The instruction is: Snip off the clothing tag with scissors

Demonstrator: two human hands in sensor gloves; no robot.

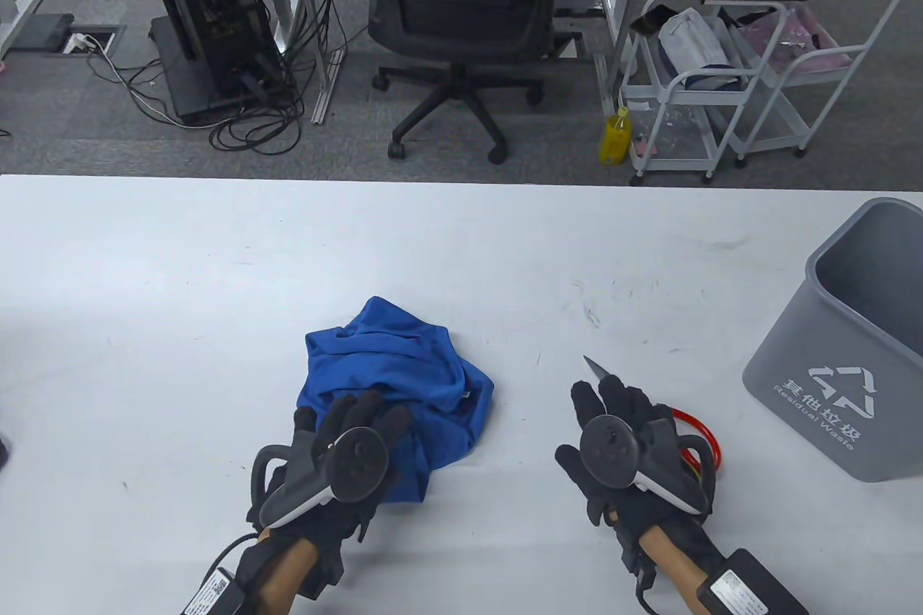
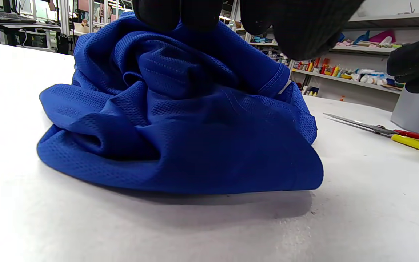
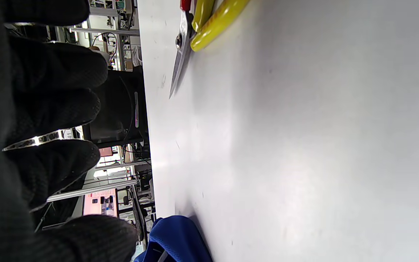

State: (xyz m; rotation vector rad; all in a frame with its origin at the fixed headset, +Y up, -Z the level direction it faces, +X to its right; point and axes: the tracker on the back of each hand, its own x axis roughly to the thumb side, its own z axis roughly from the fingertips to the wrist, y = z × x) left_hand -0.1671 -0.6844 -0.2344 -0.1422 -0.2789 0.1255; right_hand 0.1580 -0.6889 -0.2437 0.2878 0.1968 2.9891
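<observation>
A crumpled blue mesh garment (image 1: 396, 370) lies on the white table (image 1: 216, 269). A small white tag edge (image 2: 285, 87) shows at a fold on its right side; it is a white speck in the table view (image 1: 465, 395). My left hand (image 1: 360, 417) lies over the garment's near edge, fingers (image 2: 180, 11) stretched out and touching its top fold. Scissors with red and yellow handles (image 2: 395, 134) lie flat on the table to the right. My right hand (image 1: 613, 406) hovers over them, fingers (image 3: 49, 109) spread and holding nothing. The blade tip (image 1: 595, 366) sticks out beyond my fingers.
A grey waste bin (image 1: 851, 348) stands on the table at the right edge, close to the scissors' handles (image 1: 703, 431). The table's far edge borders an office floor with a chair (image 1: 461, 31) and white carts (image 1: 707, 89).
</observation>
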